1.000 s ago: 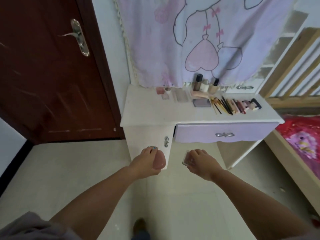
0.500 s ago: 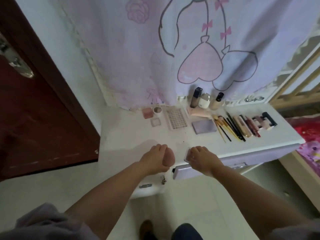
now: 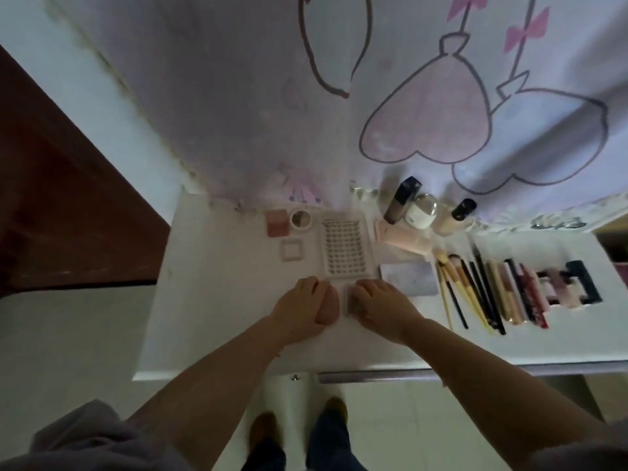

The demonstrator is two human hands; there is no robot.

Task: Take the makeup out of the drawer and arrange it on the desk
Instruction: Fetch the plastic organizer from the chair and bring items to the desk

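My left hand (image 3: 299, 309) grips a tan makeup sponge (image 3: 329, 306) just above the white desk (image 3: 210, 300). Beside it, my right hand (image 3: 380, 305) holds a small clear compact case (image 3: 347, 300) low over the desk. Both hands hover in front of a clear lash tray (image 3: 345, 248). A grey palette (image 3: 407, 278) lies to the right of my right hand. The purple drawer (image 3: 475, 372) under the desk edge is closed.
A pink square compact (image 3: 277, 222), a round jar (image 3: 300, 219) and a small white square case (image 3: 291, 250) lie at the back left. Bottles (image 3: 401, 198) stand at the back. Brushes and pencils (image 3: 475, 290) and lipsticks (image 3: 557, 283) line the right side. A curtain (image 3: 373, 79) hangs behind.
I have stepped up to the desk. Both hands moved forward from below the desk front to over the desktop, still holding the sponge and the clear case.
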